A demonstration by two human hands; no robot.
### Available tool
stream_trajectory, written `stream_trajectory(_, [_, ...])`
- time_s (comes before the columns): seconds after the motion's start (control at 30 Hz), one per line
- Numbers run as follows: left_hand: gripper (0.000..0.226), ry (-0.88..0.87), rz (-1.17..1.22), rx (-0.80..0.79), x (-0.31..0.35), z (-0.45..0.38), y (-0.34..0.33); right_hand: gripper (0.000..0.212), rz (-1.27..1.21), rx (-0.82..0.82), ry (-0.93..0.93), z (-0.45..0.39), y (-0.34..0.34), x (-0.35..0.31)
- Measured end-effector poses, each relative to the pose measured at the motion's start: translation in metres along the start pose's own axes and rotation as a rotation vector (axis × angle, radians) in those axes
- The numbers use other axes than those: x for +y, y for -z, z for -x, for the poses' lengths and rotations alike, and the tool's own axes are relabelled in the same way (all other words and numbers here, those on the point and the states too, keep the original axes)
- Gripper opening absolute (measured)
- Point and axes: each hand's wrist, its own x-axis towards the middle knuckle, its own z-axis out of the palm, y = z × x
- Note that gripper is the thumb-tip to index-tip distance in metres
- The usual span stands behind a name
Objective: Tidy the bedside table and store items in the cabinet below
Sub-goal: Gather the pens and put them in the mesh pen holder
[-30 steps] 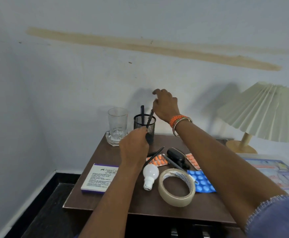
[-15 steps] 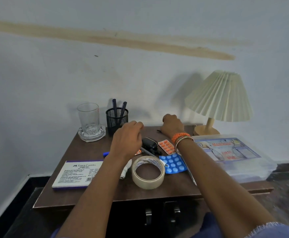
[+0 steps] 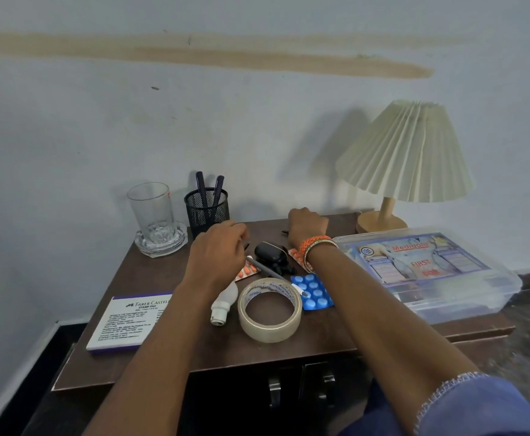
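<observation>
The dark wooden bedside table (image 3: 169,360) carries a tape roll (image 3: 270,311), a white bulb (image 3: 224,303), a blue blister pack (image 3: 315,295), orange blister packs (image 3: 246,272), a black case (image 3: 270,251), a grey pen (image 3: 267,270) and a white stamp pad box (image 3: 128,322). A black mesh holder (image 3: 207,212) at the back holds two dark pens. My left hand (image 3: 216,258) hovers over the orange pack with curled fingers; what they hold is hidden. My right hand (image 3: 307,226) rests closed on the table's back, a thin dark pen tip (image 3: 284,231) poking out.
A glass (image 3: 152,206) stands on a glass dish at the back left. A pleated lamp (image 3: 405,152) stands at the back right, with a clear first aid box (image 3: 427,272) in front of it. Two cabinet doors with metal handles (image 3: 274,388) lie below.
My right hand has dropped from above the pen holder to the table's back. My left hand has come down from the holder to the items. The view has swung right.
</observation>
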Motion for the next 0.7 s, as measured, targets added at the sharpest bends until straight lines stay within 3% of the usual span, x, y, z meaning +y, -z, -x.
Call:
stream_trajectory(0.2, [0.028,0.035,-0.024,-0.002,-0.008,0.002,0.005,0.031,0.02,0.102,0.1,0.001,0.0,-0.006])
stream_trajectory(0.33, [0.033,0.037,-0.021,-0.002,-0.008,0.005,0.01,0.028,-0.132,0.266,0.173,0.003,0.016,-0.014])
stream_trajectory(0.4, [0.034,0.055,0.034,0.027,-0.007,0.006,0.014,0.023,-0.354,0.312,0.167,0.006,0.03,-0.02])
stream_trajectory(0.5, [0.029,0.132,0.172,0.066,-0.008,0.007,0.018,0.016,-0.896,0.272,0.107,0.012,0.052,-0.031])
stream_trajectory(0.6, [0.027,0.229,0.322,0.031,-0.004,0.01,0.025,0.007,-1.37,0.069,0.08,0.027,0.071,-0.037])
stream_trajectory(0.7, [0.03,0.255,0.385,0.041,0.0,0.016,0.034,0.005,-1.61,-0.092,0.057,0.047,0.08,-0.039])
